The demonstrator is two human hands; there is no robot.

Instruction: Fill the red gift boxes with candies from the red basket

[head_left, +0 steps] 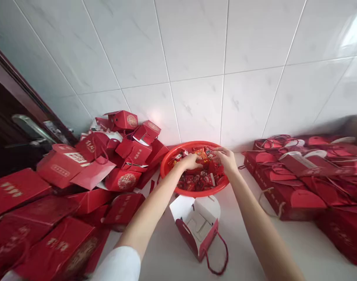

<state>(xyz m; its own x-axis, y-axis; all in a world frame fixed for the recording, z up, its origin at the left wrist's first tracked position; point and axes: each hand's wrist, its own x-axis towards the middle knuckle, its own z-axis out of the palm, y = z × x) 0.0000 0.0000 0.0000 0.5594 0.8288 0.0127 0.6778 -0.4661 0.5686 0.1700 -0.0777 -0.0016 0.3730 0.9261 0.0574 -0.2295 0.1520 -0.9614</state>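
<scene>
A round red plastic basket (166, 167) holds many small wrapped candies (196, 181), mostly red. My left hand (191, 161) reaches over its left-centre with fingers bent down among the wrappers. The fingertips show a gap, and nothing can be made out between them. At the basket's right side, my right hand (226, 158) crosses the rim, its thumb and fingers apart and touching or just above the candies. In front of the basket, between my forearms, stands an opened red gift box (186, 237) with a white inside and a dark red cord handle (225, 257). No candy shows inside it.
Red gift boxes (131, 154) lie heaped on the left, several tilted or with flaps up. Closed red boxes with cord handles (286, 195) stand in rows on the right. A tiled wall (196, 105) rises behind the white tabletop (158, 253); a door handle (32, 127) is far left.
</scene>
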